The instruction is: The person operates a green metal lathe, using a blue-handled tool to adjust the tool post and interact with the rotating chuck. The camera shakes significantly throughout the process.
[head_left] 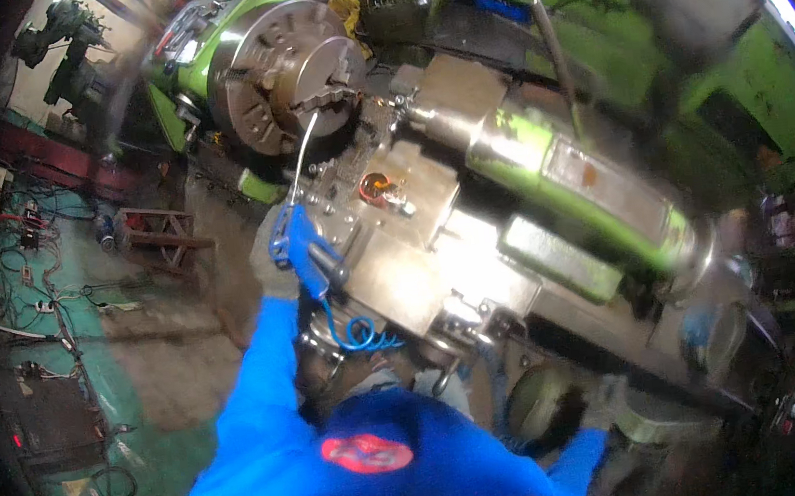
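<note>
My left hand [271, 261], in a grey glove, is closed around a blue air blow gun [300, 244]. From the gun a long thin nozzle [303, 151] reaches up to the jaws of the big round lathe chuck [287, 76]. A coiled blue hose [360, 334] hangs below its handle. Lower right, my gloved right hand [610, 404] is at or near a curved grey-green machine part [658, 422]; its fingers are blurred, and contact is unclear. Between chuck and body lie the carriage's metal plates [400, 272], with a small orange-and-red item [377, 188] on top.
The green tailstock [574, 171] points toward the chuck from the right. A lever [554, 57] sticks up behind it. Crank handles [448, 373] jut out near my body. To the left, a rusty metal stand [164, 236] and tangled cables [40, 256] are on the green floor.
</note>
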`<state>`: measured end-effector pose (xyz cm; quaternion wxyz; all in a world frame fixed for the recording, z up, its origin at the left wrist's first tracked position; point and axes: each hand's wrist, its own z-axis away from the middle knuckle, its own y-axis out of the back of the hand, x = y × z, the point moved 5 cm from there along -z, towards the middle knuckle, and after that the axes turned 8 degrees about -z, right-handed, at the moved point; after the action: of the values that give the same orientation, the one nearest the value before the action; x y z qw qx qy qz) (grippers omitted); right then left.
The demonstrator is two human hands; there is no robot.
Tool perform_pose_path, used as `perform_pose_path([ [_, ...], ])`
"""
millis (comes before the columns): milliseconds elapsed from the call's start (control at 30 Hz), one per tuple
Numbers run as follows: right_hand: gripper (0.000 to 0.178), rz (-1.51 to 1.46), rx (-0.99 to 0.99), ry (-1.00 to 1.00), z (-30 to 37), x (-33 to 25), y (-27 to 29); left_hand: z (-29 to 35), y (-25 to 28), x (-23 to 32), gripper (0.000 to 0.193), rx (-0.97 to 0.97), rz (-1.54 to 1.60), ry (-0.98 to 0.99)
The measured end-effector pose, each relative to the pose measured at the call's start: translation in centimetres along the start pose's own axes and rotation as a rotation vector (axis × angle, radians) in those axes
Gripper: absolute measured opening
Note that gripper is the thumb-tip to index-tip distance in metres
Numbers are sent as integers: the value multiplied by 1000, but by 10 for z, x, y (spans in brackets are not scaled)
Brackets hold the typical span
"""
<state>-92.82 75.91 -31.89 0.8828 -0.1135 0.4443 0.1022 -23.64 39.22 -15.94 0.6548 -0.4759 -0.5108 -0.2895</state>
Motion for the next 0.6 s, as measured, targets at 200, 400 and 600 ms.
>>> perform_pose_path([
  [200,22,326,-312,-242,44,81,-65,11,9,8,46,97,-385,-67],
  [400,21,1132,-398,488,80,85,-39,8,11,16,45,47,-689,-93],
  [600,20,1101,-94,359,159,116,55,3,-9,19,43,-123,-530,-170],
])
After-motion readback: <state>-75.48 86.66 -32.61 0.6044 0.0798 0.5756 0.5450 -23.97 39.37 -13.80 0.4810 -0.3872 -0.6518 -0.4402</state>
